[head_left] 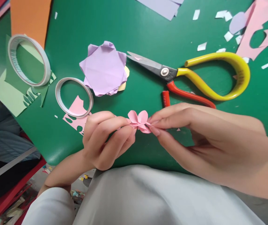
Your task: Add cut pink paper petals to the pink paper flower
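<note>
A small pink paper flower (pixel 141 118) with rounded petals is held between both hands, just above the near edge of the green table. My left hand (pixel 110 137) pinches its left side, the fingers curled in. From the other side, my right hand (pixel 208 140) grips a petal between thumb and forefinger. Behind the flower lie scissors (pixel 157 64) with one yellow and one red handle; my right hand covers part of the red one. A purple folded-paper flower (pixel 104 68) rests beyond my left hand, with a bit of yellow paper under its right edge.
Two tape rolls (pixel 47 72) (pixel 57 97) lie at the left, over green and pink cut paper. Orange paper (pixel 31 18) is at the upper left. Purple strips (pixel 163 7), white scraps (pixel 202 47) and a pink cut-out sheet (pixel 248 43) lie farther back and right.
</note>
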Demonstrator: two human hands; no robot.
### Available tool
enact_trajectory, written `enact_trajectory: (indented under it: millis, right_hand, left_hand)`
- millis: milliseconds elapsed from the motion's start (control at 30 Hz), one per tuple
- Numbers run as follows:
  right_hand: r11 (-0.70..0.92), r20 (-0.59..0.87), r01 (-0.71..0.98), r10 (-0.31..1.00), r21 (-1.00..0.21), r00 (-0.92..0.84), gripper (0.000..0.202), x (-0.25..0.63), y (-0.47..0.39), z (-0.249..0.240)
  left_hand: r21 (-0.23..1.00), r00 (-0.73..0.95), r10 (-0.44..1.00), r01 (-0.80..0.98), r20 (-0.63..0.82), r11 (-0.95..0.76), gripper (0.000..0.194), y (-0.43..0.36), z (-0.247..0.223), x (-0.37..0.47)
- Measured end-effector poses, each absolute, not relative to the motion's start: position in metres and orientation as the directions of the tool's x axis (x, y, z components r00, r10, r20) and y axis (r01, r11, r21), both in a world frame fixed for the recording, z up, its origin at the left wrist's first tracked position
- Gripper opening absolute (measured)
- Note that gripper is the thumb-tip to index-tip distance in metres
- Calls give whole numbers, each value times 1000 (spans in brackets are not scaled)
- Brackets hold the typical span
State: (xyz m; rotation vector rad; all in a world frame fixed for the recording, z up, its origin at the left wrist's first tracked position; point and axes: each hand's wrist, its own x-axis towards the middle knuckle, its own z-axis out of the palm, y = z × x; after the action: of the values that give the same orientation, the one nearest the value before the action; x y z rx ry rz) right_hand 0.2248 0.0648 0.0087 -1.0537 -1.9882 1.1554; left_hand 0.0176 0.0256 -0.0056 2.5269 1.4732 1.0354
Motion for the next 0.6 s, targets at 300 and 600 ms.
enact_trajectory:
  millis: [300, 600]
  right_hand:
    - [314, 83, 334, 827, -889, -556, 14, 226, 66, 9]
    - [237, 80, 200, 811, -951, -580, 23, 227, 71, 6]
  left_hand:
    - [394, 307, 801, 745, 513, -538, 14, 26, -8, 19]
    - [642, 197, 907, 652, 372, -405, 11, 23, -1, 20]
